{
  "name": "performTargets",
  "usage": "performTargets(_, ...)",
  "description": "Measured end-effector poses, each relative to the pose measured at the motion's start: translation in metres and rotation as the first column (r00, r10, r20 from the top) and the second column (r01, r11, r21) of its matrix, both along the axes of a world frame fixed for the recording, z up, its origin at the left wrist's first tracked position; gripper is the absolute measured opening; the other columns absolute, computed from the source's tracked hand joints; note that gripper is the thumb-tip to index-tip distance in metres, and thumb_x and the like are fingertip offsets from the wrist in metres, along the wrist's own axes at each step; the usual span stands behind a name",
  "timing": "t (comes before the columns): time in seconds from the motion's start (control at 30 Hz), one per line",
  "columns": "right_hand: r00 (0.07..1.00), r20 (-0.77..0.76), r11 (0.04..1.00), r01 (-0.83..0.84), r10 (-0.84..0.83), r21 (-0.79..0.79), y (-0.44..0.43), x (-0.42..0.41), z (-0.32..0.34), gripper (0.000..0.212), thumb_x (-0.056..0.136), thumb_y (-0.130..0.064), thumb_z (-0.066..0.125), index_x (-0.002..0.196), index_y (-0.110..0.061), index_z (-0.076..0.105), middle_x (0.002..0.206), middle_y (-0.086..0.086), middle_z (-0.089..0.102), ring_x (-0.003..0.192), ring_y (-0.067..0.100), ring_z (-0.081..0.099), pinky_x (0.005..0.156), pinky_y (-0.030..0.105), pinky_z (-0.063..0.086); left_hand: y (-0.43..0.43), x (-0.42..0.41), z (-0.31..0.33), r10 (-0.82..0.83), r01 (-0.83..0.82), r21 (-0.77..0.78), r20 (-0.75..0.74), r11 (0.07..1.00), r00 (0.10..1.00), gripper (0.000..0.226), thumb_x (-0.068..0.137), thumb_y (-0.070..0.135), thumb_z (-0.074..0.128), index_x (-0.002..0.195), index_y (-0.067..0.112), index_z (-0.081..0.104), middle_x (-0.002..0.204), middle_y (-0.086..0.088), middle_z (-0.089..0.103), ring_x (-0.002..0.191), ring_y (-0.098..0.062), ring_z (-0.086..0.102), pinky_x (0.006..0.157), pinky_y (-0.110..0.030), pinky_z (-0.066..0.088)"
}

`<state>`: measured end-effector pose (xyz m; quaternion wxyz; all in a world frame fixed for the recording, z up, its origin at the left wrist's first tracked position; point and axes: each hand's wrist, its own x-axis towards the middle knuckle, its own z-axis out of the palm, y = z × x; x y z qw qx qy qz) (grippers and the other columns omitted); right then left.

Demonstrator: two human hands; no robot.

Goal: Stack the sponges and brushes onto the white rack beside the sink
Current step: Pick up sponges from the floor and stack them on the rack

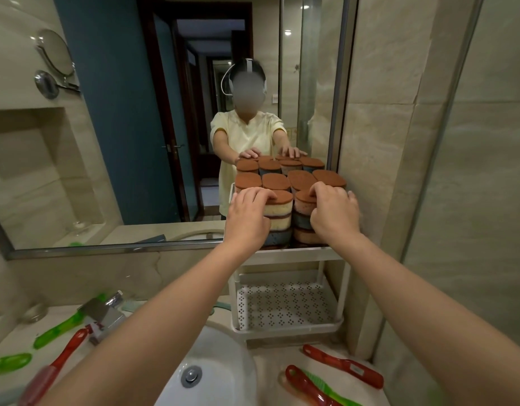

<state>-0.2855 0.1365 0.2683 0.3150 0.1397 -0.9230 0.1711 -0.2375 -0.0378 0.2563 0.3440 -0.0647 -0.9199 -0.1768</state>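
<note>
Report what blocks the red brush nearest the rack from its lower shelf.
Nothing visible: the red brush lies before the white rack, whose lower shelf is open in front. Left hand and right hand hold the sponges above.

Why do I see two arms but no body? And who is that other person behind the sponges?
The camera sits on a person's head and looks forward and down, so you see that person's own arms reaching out. The figure behind is only their reflection in the big wall mirror. The left hand and the right hand each lay bent fingers on the brown-topped stacks of layered sponges, which stand on the top shelf of the white plastic rack. I cannot tell whether the grip is tight or the hands only steady the stacks. Around the white round sink lie red plastic brushes and green plastic brushes, not yet on the rack.
</note>
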Motion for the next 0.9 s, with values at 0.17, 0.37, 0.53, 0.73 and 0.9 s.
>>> performTargets(0.17,0.997,0.068,0.999,-0.030,0.032,-0.033,-0.006,0.005,0.003,0.039,0.081,-0.007,0.052,0.116,-0.024,0.054,0.118,-0.003,0.061,0.128,0.024,0.044,0.118,0.060,-0.001,0.001,0.004,0.003,0.030,-0.029,-0.012,0.060,0.999,0.998,0.057,0.079,0.002,0.053,0.126,0.033,0.048,0.144,0.006,0.038,0.146,-0.021,0.012,0.118,-0.047,-0.007)
performTargets(0.37,0.960,-0.128,0.931,-0.273,0.249,-0.241,-0.022,0.024,-0.002,0.045,0.077,-0.003,0.053,0.118,-0.022,0.056,0.127,-0.003,0.055,0.133,0.021,0.039,0.120,0.053,0.011,-0.004,0.019,-0.004,0.036,-0.034,0.120,-0.021,0.992,0.999,0.055,0.081,0.018,0.057,0.133,0.030,0.042,0.143,0.007,0.039,0.143,-0.017,0.019,0.120,-0.045,0.002)
performTargets(0.53,0.839,-0.320,0.775,-0.535,0.441,-0.336,-0.050,0.054,-0.009,0.042,0.075,0.002,0.053,0.113,-0.015,0.059,0.119,-0.001,0.058,0.118,0.016,0.048,0.102,0.030,0.040,-0.019,0.052,-0.021,0.012,0.032,0.387,-0.113,0.921,0.994,0.047,0.082,0.016,0.054,0.126,0.031,0.047,0.131,0.014,0.046,0.127,-0.004,0.038,0.109,-0.029,0.033)
performTargets(0.73,0.786,-0.206,0.711,-0.617,0.583,-0.338,-0.099,0.102,-0.039,0.041,0.077,0.002,0.056,0.115,-0.014,0.059,0.114,-0.002,0.058,0.108,0.014,0.052,0.092,0.033,0.047,-0.059,0.110,-0.050,0.091,-0.018,0.596,-0.092,0.803,0.992,0.044,0.083,0.013,0.052,0.114,0.044,0.048,0.114,0.025,0.050,0.107,0.006,0.051,0.086,-0.017,0.044)
performTargets(0.9,0.761,0.004,0.709,-0.602,0.649,-0.366,-0.135,0.148,-0.078,0.045,0.077,-0.002,0.055,0.120,-0.018,0.056,0.119,-0.003,0.054,0.113,0.016,0.050,0.094,0.036,0.045,-0.090,0.165,-0.082,0.129,-0.116,0.682,0.032,0.722,0.991,0.043,0.079,0.014,0.049,0.111,0.042,0.050,0.111,0.017,0.056,0.096,0.005,0.054,0.083,-0.027,0.050)
